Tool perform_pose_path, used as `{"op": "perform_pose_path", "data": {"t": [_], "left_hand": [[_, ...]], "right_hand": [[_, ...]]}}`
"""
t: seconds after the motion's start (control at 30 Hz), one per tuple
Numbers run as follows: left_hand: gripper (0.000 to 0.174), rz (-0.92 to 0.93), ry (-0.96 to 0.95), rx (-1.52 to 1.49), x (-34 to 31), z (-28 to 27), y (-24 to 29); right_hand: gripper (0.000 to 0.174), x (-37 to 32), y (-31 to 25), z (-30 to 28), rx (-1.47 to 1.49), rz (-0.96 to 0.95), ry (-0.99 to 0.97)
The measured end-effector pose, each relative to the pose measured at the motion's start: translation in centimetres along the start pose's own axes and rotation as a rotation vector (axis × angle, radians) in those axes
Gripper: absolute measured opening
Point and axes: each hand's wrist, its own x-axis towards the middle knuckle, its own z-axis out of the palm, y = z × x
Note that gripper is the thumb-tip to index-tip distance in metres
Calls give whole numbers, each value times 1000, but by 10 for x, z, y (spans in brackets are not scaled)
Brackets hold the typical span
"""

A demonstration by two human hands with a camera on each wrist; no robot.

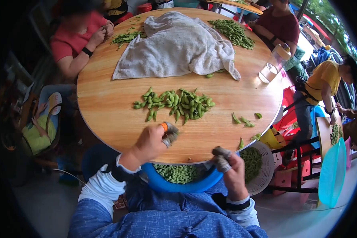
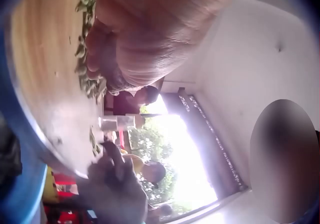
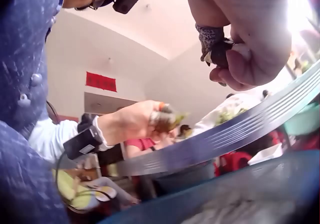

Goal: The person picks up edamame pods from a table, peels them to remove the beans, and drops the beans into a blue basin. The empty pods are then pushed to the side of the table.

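Note:
My left hand point(image 1: 150, 141) is over the near part of the round wooden table point(image 1: 103, 103), just short of a pile of green soybean pods point(image 1: 190, 105). Grey covers and an orange band wrap its fingers, and in the right wrist view a blurred green pod point(image 3: 179, 119) pokes from the fingertips. At the table's front edge, right of the blue tub point(image 1: 186, 187), is my right hand point(image 1: 235, 178), fingers curled and thumb drawn in, with dark covers; nothing clearly shows in its grasp. Shelled green beans point(image 1: 176, 173) lie in the tub.
A damp white cloth point(image 1: 174, 47) covers a mound mid-table. Loose pods point(image 1: 246, 121) lie at right, near a water bottle point(image 1: 274, 65). Beside the tub stands a white basket point(image 1: 267, 162) with green contents. People sit around the table, among them a person in red point(image 1: 77, 43).

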Motion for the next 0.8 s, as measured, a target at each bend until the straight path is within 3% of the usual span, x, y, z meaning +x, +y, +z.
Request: {"op": "perform_pose_path", "data": {"t": [0.03, 0.1, 0.2, 0.37, 0.57, 0.67, 0.8], "left_hand": [[12, -35, 1, -190, -7, 3, 9], [13, -146, -71, -347, -20, 5, 27], [19, -120, -65, -464, -33, 8, 34], [19, -130, -168, -582, -37, 21, 18], [20, -70, -268, -300, -36, 12, 23], [16, -97, -248, -391, -39, 14, 22], [13, -254, -305, -727, -40, 14, 21]], "right_hand": [[26, 4, 9, 10, -13, -8, -44], [24, 8, 8, 28, 129, 154, -133], [22, 16, 18, 37, 220, 217, -225], [19, 12, 16, 40, 154, 90, -244], [18, 6, 9, 38, 77, 96, -201], [19, 5, 10, 35, 82, 94, -260], [22, 4, 13, 35, 148, 79, -313]]}}
